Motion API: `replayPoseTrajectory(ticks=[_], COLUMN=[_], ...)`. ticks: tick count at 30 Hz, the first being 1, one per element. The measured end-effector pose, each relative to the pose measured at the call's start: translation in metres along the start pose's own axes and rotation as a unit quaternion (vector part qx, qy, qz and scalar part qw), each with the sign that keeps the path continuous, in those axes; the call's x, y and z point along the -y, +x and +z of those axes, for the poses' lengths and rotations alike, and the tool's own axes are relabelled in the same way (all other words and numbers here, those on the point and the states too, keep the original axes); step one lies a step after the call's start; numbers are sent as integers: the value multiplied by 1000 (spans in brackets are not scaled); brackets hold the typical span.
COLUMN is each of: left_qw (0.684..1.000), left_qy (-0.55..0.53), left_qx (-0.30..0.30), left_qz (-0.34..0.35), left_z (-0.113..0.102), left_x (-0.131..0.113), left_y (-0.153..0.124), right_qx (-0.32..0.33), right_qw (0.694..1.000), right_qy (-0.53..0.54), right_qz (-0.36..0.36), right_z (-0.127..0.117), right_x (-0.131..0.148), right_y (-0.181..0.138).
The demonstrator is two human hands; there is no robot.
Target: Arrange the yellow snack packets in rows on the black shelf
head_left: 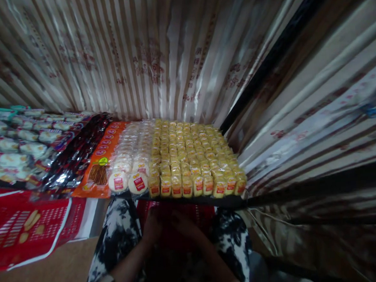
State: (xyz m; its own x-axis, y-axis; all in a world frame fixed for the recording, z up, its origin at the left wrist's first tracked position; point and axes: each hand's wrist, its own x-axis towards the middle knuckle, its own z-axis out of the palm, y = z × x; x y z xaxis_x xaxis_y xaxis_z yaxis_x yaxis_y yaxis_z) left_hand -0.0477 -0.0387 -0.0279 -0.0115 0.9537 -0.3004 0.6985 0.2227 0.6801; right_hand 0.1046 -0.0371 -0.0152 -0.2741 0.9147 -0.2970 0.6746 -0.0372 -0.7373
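Note:
My left hand [153, 226] and my right hand [183, 224] are low in the head view, between my knees and below the front edge of the shelf. Both lie at a dark red printed thing [201, 213], perhaps a bag or sheet, partly under the shelf. Deep shadow hides the fingers, so I cannot tell whether either hand grips it. Just above, wrapped yellow cakes [189, 158] stand in tight rows on the shelf. To their left are white round wrapped biscuits [138, 183] and an orange snack packet [96, 169].
Dark glossy packets [74, 153] and pale wrapped packs [17, 144] fill the shelf's left end. A red printed cover [26, 225] with a white border hangs below them. Striped curtain [137, 54] closes the back and right, with a dark slanting pole [261, 80].

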Motion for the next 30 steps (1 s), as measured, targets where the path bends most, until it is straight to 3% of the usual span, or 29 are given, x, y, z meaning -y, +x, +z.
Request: replayPoseTrajectory(ticks=[6,11,14,18,23,26,30], left_qw=[990,970,951,931,918,935,967], left_qy=[-87,-206,-286,-351,-379,-337,-226], left_qx=[83,105,113,95,99,74,-32], left_qz=[77,70,46,42,59,84,110], left_z=[-17,-26,-26,-26,-34,-44,-60], left_x=[7,8,10,10,3,-3,-14], left_y=[-17,-30,-33,-37,-45,-49,-51], right_qx=[85,31,2,-30,-102,-135,-163], right_qw=[987,978,954,930,932,938,959], right_qy=[133,205,299,365,346,315,232], right_qz=[-22,-12,-6,-14,-42,-44,-27], right_z=[-24,-34,-30,-19,-4,-2,-11], right_x=[18,33,37,44,60,69,84], right_y=[-32,-41,-40,-41,-46,-49,-50])
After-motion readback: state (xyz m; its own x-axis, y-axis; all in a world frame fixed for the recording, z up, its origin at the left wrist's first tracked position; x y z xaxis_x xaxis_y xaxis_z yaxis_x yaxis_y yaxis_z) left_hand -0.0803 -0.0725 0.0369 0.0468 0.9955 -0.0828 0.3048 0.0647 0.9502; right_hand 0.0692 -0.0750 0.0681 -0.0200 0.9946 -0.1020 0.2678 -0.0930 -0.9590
